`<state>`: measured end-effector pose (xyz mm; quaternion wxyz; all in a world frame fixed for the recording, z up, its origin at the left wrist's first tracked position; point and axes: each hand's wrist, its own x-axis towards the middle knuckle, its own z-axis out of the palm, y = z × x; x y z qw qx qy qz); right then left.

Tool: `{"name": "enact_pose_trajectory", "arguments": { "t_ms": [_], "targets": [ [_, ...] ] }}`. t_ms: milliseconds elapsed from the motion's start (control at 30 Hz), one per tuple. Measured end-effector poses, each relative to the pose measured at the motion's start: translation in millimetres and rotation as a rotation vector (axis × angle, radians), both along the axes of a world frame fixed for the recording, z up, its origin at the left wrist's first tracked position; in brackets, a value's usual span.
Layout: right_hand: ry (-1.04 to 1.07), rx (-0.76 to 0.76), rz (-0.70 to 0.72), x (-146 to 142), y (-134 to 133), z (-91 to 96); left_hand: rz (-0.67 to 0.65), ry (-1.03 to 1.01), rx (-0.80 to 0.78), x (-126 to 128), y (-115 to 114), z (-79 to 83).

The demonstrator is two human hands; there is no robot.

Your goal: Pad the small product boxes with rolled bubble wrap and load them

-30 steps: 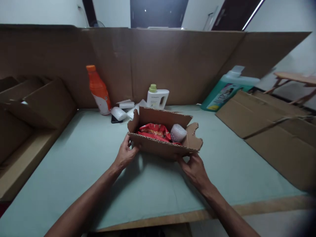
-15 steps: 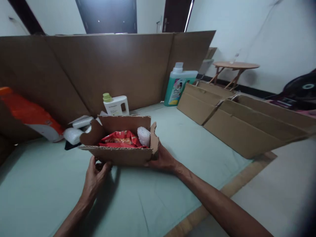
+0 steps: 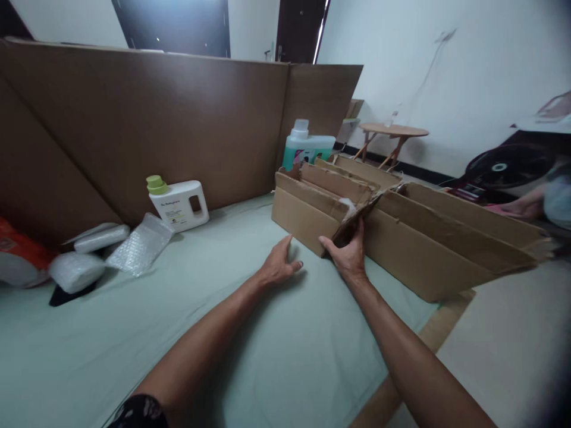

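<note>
A small open cardboard box (image 3: 306, 214) stands on the green cloth, right of the middle, against the other boxes. My right hand (image 3: 350, 255) grips its near right corner, thumb on the front and fingers at the end. My left hand (image 3: 281, 264) is just in front of the box with thumb and fingers apart; its fingertips are near the lower front edge, and whether they touch it I cannot tell. A bit of bubble wrap (image 3: 348, 206) shows above the box's rim. The rest of the contents is hidden by the front wall.
Another long open cardboard box (image 3: 401, 249) stands to the right. Behind is a green liquid bottle (image 3: 307, 145). A white bottle with a green cap (image 3: 181, 205), bubble-wrapped items (image 3: 143, 244) and an orange pack (image 3: 20, 255) are at left, before a tall cardboard panel (image 3: 187, 119).
The small box has moved right, from the middle of the cloth to beside the other boxes. My left hand has come off it, my right still holds it. The view has turned right.
</note>
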<state>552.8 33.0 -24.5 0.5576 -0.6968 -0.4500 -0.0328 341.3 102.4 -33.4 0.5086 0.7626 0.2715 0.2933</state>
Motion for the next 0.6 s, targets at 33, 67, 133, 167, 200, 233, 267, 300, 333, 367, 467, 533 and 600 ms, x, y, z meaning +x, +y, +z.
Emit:
{"name": "enact_pose_trajectory", "arguments": {
  "t_ms": [33,67,133,167,200,233,267,300,333,367,467,533,600],
  "targets": [
    [-0.016,-0.006,-0.042,2,1,-2.4,-0.011,0.03,0.041,2,-2,-4.6],
    [-0.029,-0.018,-0.066,2,1,-5.1,-0.017,0.044,0.066,3,-4,-8.4],
    [-0.046,-0.054,-0.069,1,-4,-10.9,-0.007,0.041,0.069,1,-2,-13.1],
    [-0.048,-0.071,-0.058,-1,-7,-13.3,0.005,0.035,0.062,1,2,-13.8],
    [-0.043,-0.083,-0.044,-3,-10,-15.3,0.023,0.024,0.049,2,7,-13.7],
    [-0.03,-0.091,-0.03,-5,-12,-16.6,0.04,0.011,0.029,5,14,-12.7],
    [-0.01,-0.098,-0.017,-6,-13,-17.4,0.058,-0.007,0.005,8,23,-11.1],
    [0.011,-0.1,-0.008,-6,-14,-17.8,0.073,-0.028,-0.019,13,31,-9.2],
    [0.028,-0.099,-0.002,-7,-13,-18.1,0.077,-0.05,-0.044,20,40,-6.9],
    [0.039,-0.095,0.002,-6,-12,-18.5,0.067,-0.071,-0.068,27,49,-4.6],
    [0.05,-0.074,0.014,-4,-9,-22.3,-0.026,-0.11,-0.123,50,68,0.8],
    [0.059,-0.086,0.025,-3,-7,-27.3,-0.096,-0.113,-0.129,65,73,1.9],
    [0.073,-0.109,0.022,-1,-5,-33.3,-0.132,-0.113,-0.115,75,73,0.4]
  ]
}}
